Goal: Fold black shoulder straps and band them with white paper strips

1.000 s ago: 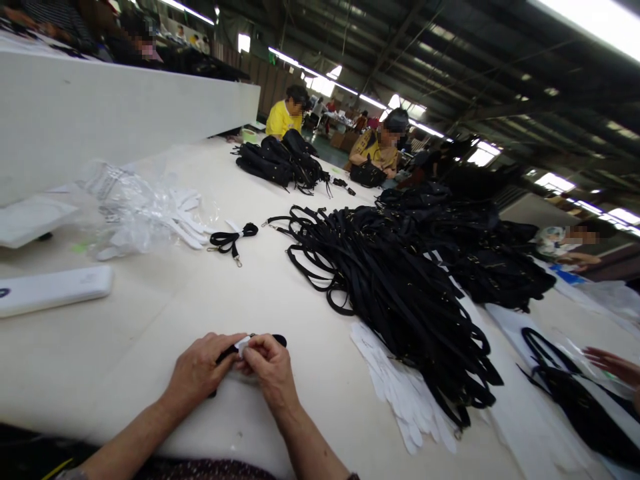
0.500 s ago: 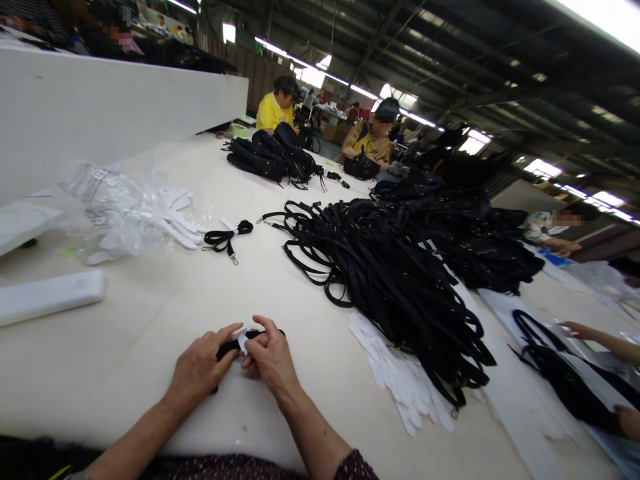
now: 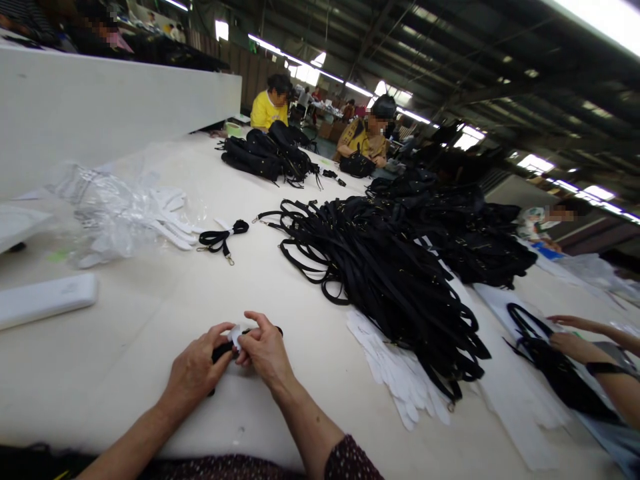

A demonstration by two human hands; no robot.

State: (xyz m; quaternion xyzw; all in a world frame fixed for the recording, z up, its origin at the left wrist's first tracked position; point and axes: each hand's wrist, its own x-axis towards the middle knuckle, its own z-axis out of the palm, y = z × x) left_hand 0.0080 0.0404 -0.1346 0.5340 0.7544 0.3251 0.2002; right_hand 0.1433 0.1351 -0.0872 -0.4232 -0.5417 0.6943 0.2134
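Observation:
My left hand [image 3: 194, 368] and my right hand [image 3: 265, 352] meet near the front edge of the white table [image 3: 150, 320]. Both are closed on a folded black strap [image 3: 225, 347], and a small white paper band [image 3: 235, 335] is pinched between their fingertips. Another banded black strap [image 3: 221, 239] lies farther back on the left. A big heap of loose black straps [image 3: 380, 267] spreads over the middle and right of the table.
Crumpled clear plastic with white paper strips [image 3: 120, 210] lies at the left, beside a flat white box [image 3: 45, 299]. White paper pieces [image 3: 400, 373] lie under the heap. Black bags [image 3: 270, 155] sit at the far end, where people work. Another person's hands [image 3: 575, 337] handle a strap at right.
My hands stayed together on the strap, shifting slightly as the fingers worked the white band. The other person's hands at the right have reached further in onto their strap.

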